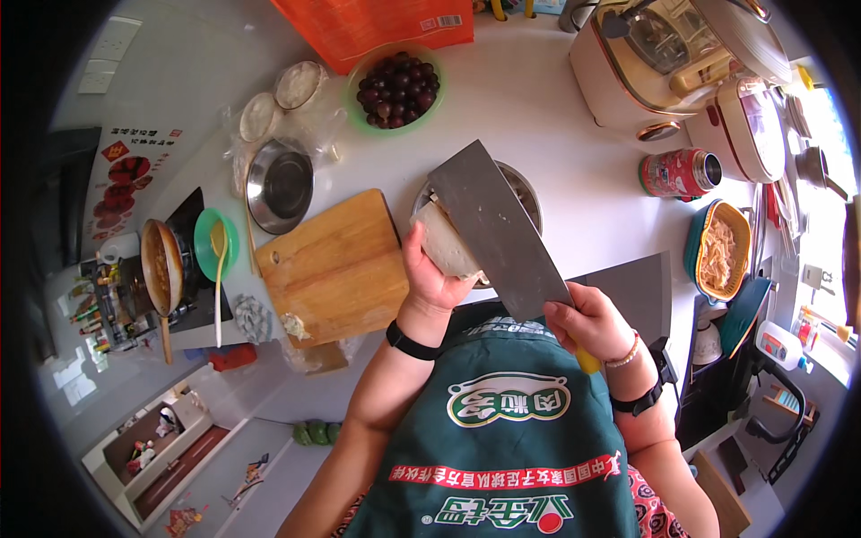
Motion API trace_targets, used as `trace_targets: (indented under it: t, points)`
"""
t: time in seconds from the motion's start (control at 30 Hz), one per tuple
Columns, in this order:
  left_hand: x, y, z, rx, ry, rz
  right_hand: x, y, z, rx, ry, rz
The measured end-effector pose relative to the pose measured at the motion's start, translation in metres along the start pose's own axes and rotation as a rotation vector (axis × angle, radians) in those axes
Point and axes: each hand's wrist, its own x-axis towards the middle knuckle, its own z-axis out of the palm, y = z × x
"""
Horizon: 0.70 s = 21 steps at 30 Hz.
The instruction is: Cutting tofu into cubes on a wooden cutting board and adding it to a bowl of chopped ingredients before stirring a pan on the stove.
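My left hand (436, 272) holds a pale, off-white block of food, perhaps tofu (444, 243), over a round metal bowl (528, 190). In my right hand (592, 321) is the yellow handle of a broad cleaver (501, 232); its blade lies against or just over the block's right side and hides part of the bowl. A wooden cutting board (336, 265), with a pale lump of food (294, 326) at its near left corner, lies left of my left hand. Whether the blade has cut into the block cannot be told.
An empty metal bowl (280, 186), a green bowl of grapes (395, 91) and an orange bag (390, 27) stand beyond the board. A pan (161, 267) and a green bowl with a ladle (216, 244) are left. A red thermos (679, 173), a yellow basket of food (723, 255) and appliances are right.
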Motion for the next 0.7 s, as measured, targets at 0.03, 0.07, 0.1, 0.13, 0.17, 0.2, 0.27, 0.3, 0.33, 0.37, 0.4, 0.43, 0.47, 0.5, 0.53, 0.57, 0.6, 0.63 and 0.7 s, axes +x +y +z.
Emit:
trace_targets:
  t: [0.03, 0.07, 0.1, 0.13, 0.17, 0.2, 0.27, 0.3, 0.33, 0.37, 0.4, 0.43, 0.47, 0.5, 0.53, 0.57, 0.6, 0.63, 0.7]
  points:
    - [0.0, 0.0, 0.001, 0.0, 0.0, 0.0, 0.001, 0.0, -0.002, 0.031, -0.027, 0.02]
    - [0.0, 0.001, 0.002, -0.047, -0.026, -0.035, 0.002, 0.001, -0.003, 0.062, -0.053, 0.04]
    - [0.0, 0.002, 0.003, -0.095, -0.052, -0.069, 0.002, 0.002, -0.004, 0.062, -0.054, 0.04]
    - [0.0, 0.001, 0.003, -0.095, -0.052, -0.068, 0.002, 0.003, -0.006, 0.103, -0.08, 0.052]
    - [0.001, 0.001, 0.002, -0.143, -0.082, -0.097, 0.002, 0.003, -0.007, 0.145, -0.107, 0.064]
    - [0.002, 0.001, 0.001, -0.189, -0.112, -0.127, 0.001, 0.004, -0.007, 0.145, -0.108, 0.064]
    - [0.002, 0.002, 0.0, -0.182, -0.119, -0.129, 0.0, 0.004, -0.007, 0.182, -0.101, 0.062]
    - [0.002, 0.003, -0.001, -0.176, -0.127, -0.132, 0.0, 0.005, -0.008, 0.181, -0.102, 0.062]
    - [0.002, 0.003, -0.002, -0.175, -0.127, -0.131, -0.001, 0.005, -0.009, 0.202, -0.1, 0.056]
    - [0.002, 0.004, -0.002, -0.159, -0.078, -0.124, -0.002, 0.006, -0.01, 0.222, -0.099, 0.05]
    - [0.002, 0.004, -0.002, -0.144, -0.029, -0.118, -0.002, 0.007, -0.011, 0.222, -0.099, 0.05]
    - [0.003, 0.004, -0.003, -0.144, -0.03, -0.118, -0.002, 0.008, -0.012, 0.242, -0.101, 0.033]
    - [0.004, 0.004, -0.004, -0.134, -0.033, -0.124, -0.002, 0.009, -0.013, 0.263, -0.103, 0.017]
    - [0.004, 0.005, -0.005, -0.125, -0.036, -0.128, -0.003, 0.01, -0.013, 0.262, -0.105, 0.017]
    - [0.005, 0.005, -0.006, -0.125, -0.036, -0.126, -0.003, 0.01, -0.013, 0.262, -0.085, -0.009]
    - [0.006, 0.006, -0.008, -0.106, -0.086, -0.141, -0.003, 0.011, -0.012, 0.262, -0.065, -0.034]
    - [0.007, 0.006, -0.009, -0.086, -0.137, -0.156, -0.004, 0.011, -0.012, 0.261, -0.067, -0.034]
    - [0.006, 0.005, -0.009, -0.086, -0.136, -0.154, -0.004, 0.01, -0.01, 0.255, -0.057, -0.045]
    - [0.007, 0.001, -0.007, -0.144, 0.041, -0.16, -0.005, 0.008, -0.007, 0.248, -0.045, -0.055]
